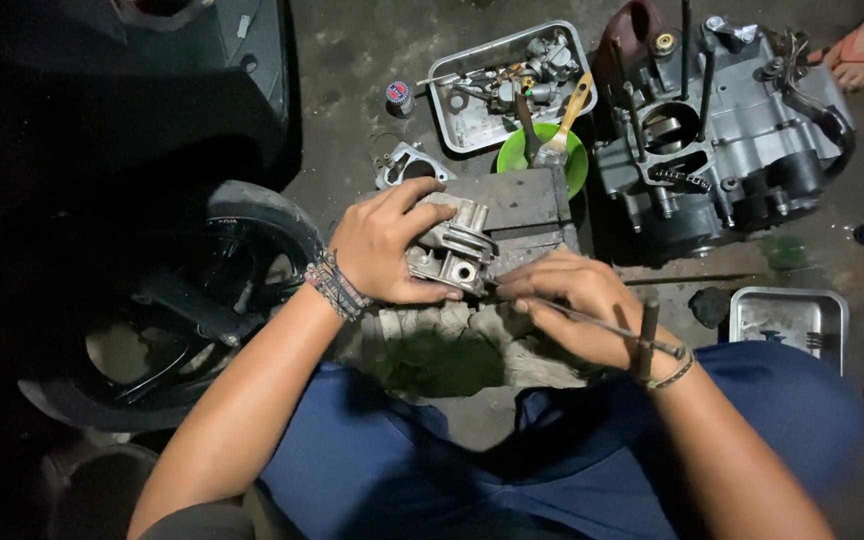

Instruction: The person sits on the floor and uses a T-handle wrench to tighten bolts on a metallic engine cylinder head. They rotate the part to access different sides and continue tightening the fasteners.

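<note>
My left hand (384,243) grips a small grey cast-metal engine part (457,248) and holds it against a dark metal block (517,205) on the floor. My right hand (574,300) is closed around a thin metal T-handle tool (620,326). The tool's tip points at the side of the engine part, and its cross handle sticks out past my wrist. Several braided bands circle my left wrist.
A stripped grey engine case (722,130) stands at the upper right. A metal tray of small parts (462,125), a green bowl (514,152) with a brush, a gasket-like plate (404,165) and a second tray (790,318) lie around. A scooter wheel (252,215) fills the left. Another person's feet show at the right edge.
</note>
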